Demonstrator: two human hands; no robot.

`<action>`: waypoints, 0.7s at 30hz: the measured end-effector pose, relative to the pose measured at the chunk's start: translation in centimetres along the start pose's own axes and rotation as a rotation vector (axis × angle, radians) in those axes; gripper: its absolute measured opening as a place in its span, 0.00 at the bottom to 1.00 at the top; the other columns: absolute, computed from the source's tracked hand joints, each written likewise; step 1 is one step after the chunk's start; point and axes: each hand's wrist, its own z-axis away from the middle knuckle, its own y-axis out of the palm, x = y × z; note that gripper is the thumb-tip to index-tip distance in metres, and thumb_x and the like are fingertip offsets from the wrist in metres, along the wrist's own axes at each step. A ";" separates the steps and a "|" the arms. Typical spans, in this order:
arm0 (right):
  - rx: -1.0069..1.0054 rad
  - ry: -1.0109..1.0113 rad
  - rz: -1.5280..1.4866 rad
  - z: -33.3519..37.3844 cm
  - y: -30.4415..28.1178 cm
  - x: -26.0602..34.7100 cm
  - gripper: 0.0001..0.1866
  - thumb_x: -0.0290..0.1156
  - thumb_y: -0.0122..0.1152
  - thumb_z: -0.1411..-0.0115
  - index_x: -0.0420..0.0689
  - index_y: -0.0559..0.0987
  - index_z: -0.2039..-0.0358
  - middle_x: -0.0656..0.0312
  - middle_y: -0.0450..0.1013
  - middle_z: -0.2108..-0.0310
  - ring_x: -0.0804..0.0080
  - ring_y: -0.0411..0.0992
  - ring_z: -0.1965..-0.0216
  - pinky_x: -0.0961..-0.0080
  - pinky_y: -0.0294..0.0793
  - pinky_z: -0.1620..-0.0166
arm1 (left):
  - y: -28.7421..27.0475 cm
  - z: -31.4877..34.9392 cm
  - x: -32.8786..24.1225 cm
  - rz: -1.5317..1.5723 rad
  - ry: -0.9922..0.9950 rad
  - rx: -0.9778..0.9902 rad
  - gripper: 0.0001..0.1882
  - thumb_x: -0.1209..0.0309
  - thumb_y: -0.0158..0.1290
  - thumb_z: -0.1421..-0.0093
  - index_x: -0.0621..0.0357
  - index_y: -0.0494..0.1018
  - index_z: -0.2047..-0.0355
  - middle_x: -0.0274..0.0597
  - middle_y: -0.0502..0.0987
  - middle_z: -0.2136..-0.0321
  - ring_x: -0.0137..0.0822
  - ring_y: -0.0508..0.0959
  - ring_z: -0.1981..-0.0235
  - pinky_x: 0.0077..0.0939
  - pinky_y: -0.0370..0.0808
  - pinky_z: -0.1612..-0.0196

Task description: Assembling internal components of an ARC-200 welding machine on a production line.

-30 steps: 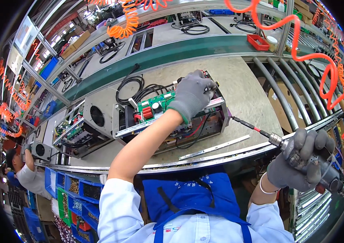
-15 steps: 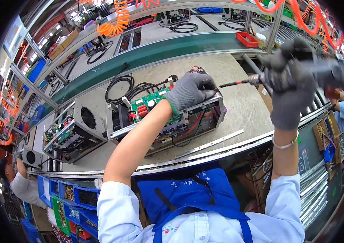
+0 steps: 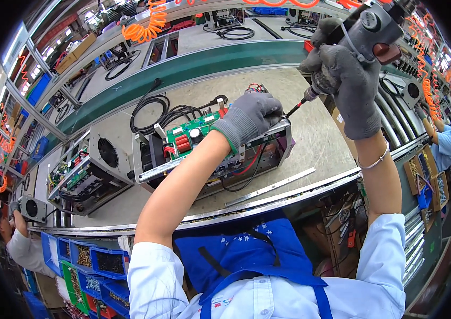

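An open-topped electronic power unit [image 3: 212,167] with a green circuit board [image 3: 185,133] and a metal frame lies on the bench before me. My left hand [image 3: 249,118], in a grey glove, rests on its right end. Its fingers are closed together at the frame's corner, and what they pinch is hidden. In my right hand [image 3: 350,85], gloved too, is a power screwdriver [image 3: 369,34], tilted with its body up to the right. Its bit [image 3: 295,110] points down-left, the tip at the frame corner beside my left fingertips; whether it touches I cannot tell.
A second unit with a fan [image 3: 98,165] stands to the left. Coiled black cable [image 3: 151,114] lies behind. A metal strip [image 3: 270,187] is near the bench's front edge. Blue parts bins [image 3: 109,260] sit lower left. Orange air hoses [image 3: 145,26] hang above. Co-workers are at both sides.
My right hand has brought the screwdriver leftward and tipped its body up, so the bit now slants down to the frame corner. My left hand has stayed at the same corner.
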 end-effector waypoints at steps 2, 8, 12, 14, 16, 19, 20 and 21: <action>0.123 0.079 0.003 -0.4 -0.3 -0.3 0.18 0.26 0.53 0.46 0.34 0.72 0.55 0.56 0.74 0.70 0.76 0.73 0.78 0.83 0.72 0.75 | -0.1 -0.1 0.1 0.001 0.003 0.010 0.05 0.71 0.57 0.49 0.55 0.76 0.72 0.46 0.77 0.73 0.47 0.77 0.69 0.36 0.74 0.65; 0.223 0.069 0.013 -1.3 2.4 -0.5 0.16 0.26 0.57 0.50 0.35 0.74 0.59 0.60 0.72 0.71 0.75 0.74 0.76 0.80 0.75 0.72 | 0.2 0.0 0.6 -0.031 0.066 -0.005 0.06 0.75 0.57 0.50 0.57 0.76 0.70 0.44 0.77 0.73 0.43 0.77 0.71 0.31 0.73 0.65; 0.421 0.117 0.007 -2.8 3.6 -1.2 0.16 0.28 0.60 0.54 0.36 0.76 0.64 0.61 0.73 0.77 0.76 0.73 0.79 0.80 0.74 0.74 | 0.3 -0.2 0.6 -0.021 0.093 0.009 0.07 0.76 0.56 0.50 0.58 0.77 0.68 0.45 0.77 0.72 0.44 0.77 0.69 0.33 0.73 0.63; 0.576 0.160 -0.046 -3.0 3.9 -1.4 0.17 0.31 0.61 0.56 0.36 0.76 0.65 0.61 0.73 0.77 0.76 0.72 0.80 0.79 0.73 0.75 | 0.3 -0.2 0.7 -0.018 0.094 0.003 0.07 0.74 0.56 0.51 0.57 0.77 0.69 0.47 0.76 0.73 0.46 0.77 0.68 0.34 0.74 0.62; 0.556 0.137 -0.051 -3.3 3.9 -1.7 0.18 0.29 0.59 0.57 0.36 0.75 0.63 0.60 0.73 0.74 0.74 0.73 0.79 0.78 0.73 0.75 | 0.2 -0.3 0.7 -0.016 0.094 -0.004 0.08 0.73 0.55 0.51 0.57 0.78 0.69 0.48 0.76 0.74 0.47 0.77 0.68 0.35 0.74 0.62; 0.436 0.131 -0.029 -3.2 3.2 -2.4 0.19 0.29 0.56 0.55 0.35 0.75 0.61 0.59 0.73 0.71 0.73 0.73 0.78 0.78 0.74 0.74 | 0.0 -0.5 -0.3 0.002 -0.040 0.140 0.13 0.66 0.56 0.51 0.58 0.79 0.66 0.50 0.76 0.72 0.46 0.77 0.64 0.34 0.73 0.58; 0.333 0.136 0.000 -3.2 3.1 -2.4 0.19 0.29 0.56 0.54 0.35 0.75 0.60 0.59 0.73 0.71 0.73 0.73 0.78 0.78 0.73 0.75 | 0.2 -0.5 -0.8 -0.108 -0.024 0.132 0.14 0.65 0.57 0.52 0.61 0.78 0.68 0.50 0.76 0.71 0.46 0.76 0.66 0.34 0.73 0.60; 0.231 0.142 0.030 -3.2 3.1 -2.4 0.19 0.30 0.57 0.52 0.35 0.74 0.59 0.59 0.73 0.70 0.73 0.73 0.79 0.78 0.73 0.75 | 0.3 -0.5 -1.1 -0.218 -0.008 0.123 0.15 0.64 0.58 0.53 0.64 0.77 0.70 0.50 0.75 0.71 0.46 0.76 0.67 0.33 0.73 0.61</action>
